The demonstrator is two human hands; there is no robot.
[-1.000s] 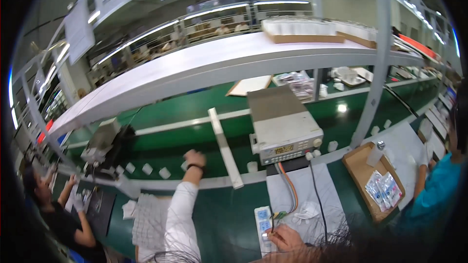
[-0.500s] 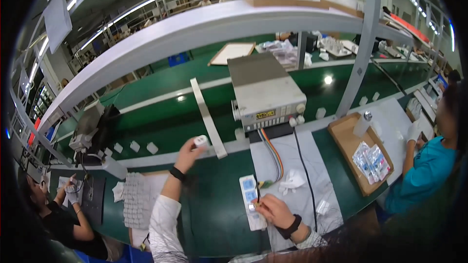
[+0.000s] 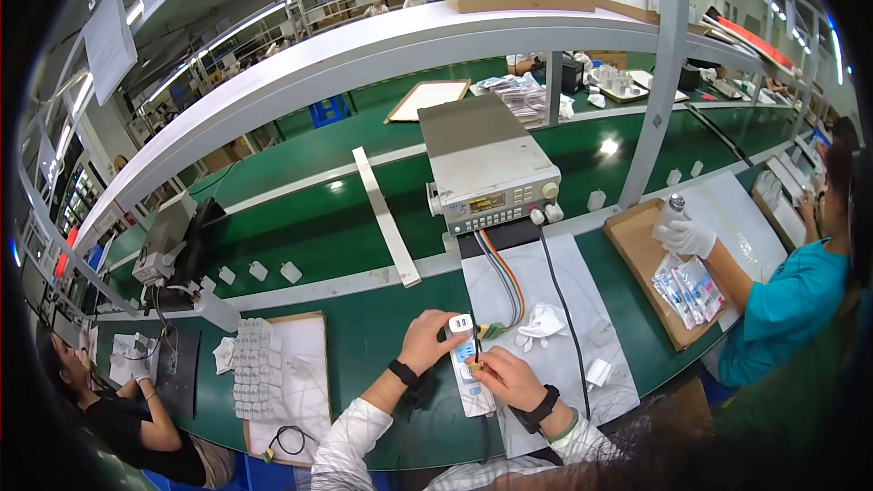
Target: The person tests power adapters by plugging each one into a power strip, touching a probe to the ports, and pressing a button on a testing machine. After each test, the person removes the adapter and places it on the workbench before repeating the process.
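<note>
My left hand (image 3: 424, 343) pinches a white USB charger (image 3: 461, 322), whose port face is turned up, at the far end of a white power strip (image 3: 478, 402) with blue sockets. Whether its prongs sit in a socket is hidden. Close beside it, my right hand (image 3: 512, 380) is closed on a small connector (image 3: 474, 365) with a dark cable, held over the middle of the strip. A green-and-yellow connector (image 3: 492, 330), where the rainbow ribbon cable (image 3: 509, 277) ends, lies just beyond my hands.
A grey bench meter (image 3: 496, 186) stands ahead. At left, rows of white chargers (image 3: 258, 368) lie on a tray (image 3: 307, 382). Crumpled white gloves (image 3: 543, 325) and another white charger (image 3: 597, 373) rest on white paper. A co-worker's gloved hand (image 3: 688, 236) is at a cardboard box (image 3: 629, 235).
My left hand has brought the charger right and nearer, down to the power strip. My right hand stays at the strip. The right co-worker's gloved hand has reached to the bottle in the box.
</note>
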